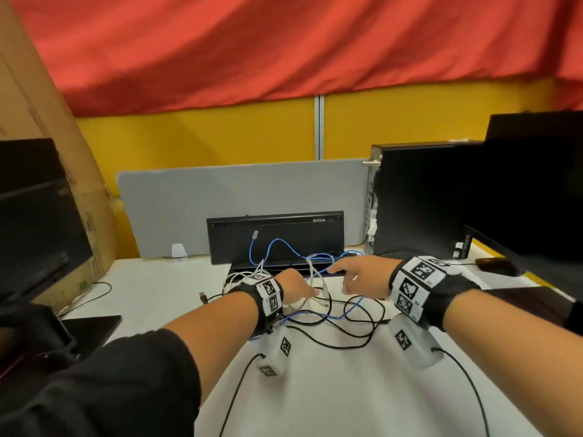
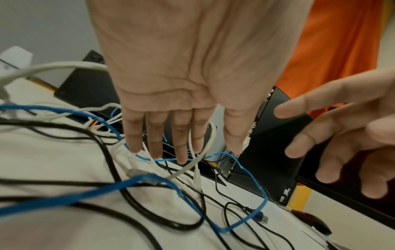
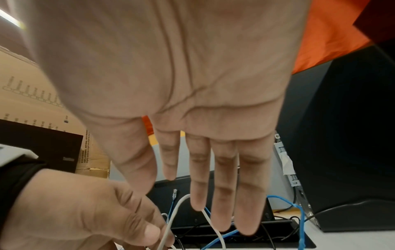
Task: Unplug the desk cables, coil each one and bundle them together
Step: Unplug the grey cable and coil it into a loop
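Blue (image 2: 265,199), white (image 1: 310,269) and black cables (image 2: 110,159) lie tangled on the white desk (image 1: 315,389) in front of a black cable recess (image 3: 288,236). My left hand (image 1: 299,288) reaches down into the tangle with its fingers (image 2: 181,152) fairly straight. The white cable (image 2: 211,135) runs through the gap between thumb and index finger, and I see no closed grip on it. My right hand (image 1: 353,272) hovers just right of the left one, fingers (image 3: 222,203) spread and straight above the blue cable (image 3: 226,236), holding nothing.
A black keyboard (image 1: 274,234) leans upright against a grey panel (image 1: 189,200) behind the cables. A black PC tower (image 1: 419,200), a monitor (image 1: 536,190) and a mouse (image 1: 495,266) stand on the right. On the left are a cardboard box (image 1: 47,121) and another monitor (image 1: 31,216).
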`<state>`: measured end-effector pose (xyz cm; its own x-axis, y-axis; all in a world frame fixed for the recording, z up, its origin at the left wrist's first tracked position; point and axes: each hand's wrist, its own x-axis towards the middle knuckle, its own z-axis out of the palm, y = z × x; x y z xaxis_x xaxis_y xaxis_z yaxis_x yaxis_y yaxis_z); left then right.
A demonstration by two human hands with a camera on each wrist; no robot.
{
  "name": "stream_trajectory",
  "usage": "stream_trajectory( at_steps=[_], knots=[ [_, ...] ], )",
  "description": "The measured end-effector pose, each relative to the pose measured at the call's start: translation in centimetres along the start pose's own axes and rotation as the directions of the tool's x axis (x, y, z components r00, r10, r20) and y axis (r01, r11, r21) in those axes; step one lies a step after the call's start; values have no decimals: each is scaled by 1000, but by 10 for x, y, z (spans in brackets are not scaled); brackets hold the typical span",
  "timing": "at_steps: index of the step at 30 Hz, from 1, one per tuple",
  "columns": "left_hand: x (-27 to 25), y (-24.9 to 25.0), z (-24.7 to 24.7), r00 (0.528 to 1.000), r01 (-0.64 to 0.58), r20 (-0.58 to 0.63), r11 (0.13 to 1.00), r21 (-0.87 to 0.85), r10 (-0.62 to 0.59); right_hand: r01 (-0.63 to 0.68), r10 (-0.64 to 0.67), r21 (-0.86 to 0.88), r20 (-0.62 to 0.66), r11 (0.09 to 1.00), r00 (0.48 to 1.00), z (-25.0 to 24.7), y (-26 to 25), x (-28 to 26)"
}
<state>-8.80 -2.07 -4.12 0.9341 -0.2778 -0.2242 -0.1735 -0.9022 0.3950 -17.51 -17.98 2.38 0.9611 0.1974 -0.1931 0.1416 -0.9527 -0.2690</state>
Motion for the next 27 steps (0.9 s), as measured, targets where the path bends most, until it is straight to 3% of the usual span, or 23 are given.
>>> stream_trajectory(
  at_steps=[4, 8, 12, 14, 18, 21, 24, 27],
  knots=[
    [-5, 2, 6, 999, -15, -43, 998, -65, 13, -4, 3, -36, -21, 999, 1000, 5, 0, 6],
    [-1, -5, 5, 995, -98, -56, 966, -240, 87, 42, -46, -68, -65, 997, 997, 13, 4, 25],
    [12, -11, 5, 975, -210, -47, 848, -486, 215, 139, -161, -145, -152, 980, 975, 23, 7, 55],
    [20, -10, -2, 965, -246, -57, 811, -531, 255, 222, -253, -165, -200, 961, 947, 23, 8, 69],
    [29, -6, -33, 947, -319, -130, 799, -511, 295, 254, -279, -125, -259, 959, 925, 7, 8, 85],
    [28, -4, -68, 907, -411, -255, 843, -348, 337, 270, -269, -51, -372, 961, 888, -14, 11, 89],
    [22, 1, -103, 867, -455, -341, 857, -242, 364, 291, -200, 93, -529, 952, 824, -37, 9, 87],
    [14, 6, -128, 844, -481, -377, 850, -215, 382, 308, -135, 209, -581, 928, 802, -58, 5, 84]
  ],
)
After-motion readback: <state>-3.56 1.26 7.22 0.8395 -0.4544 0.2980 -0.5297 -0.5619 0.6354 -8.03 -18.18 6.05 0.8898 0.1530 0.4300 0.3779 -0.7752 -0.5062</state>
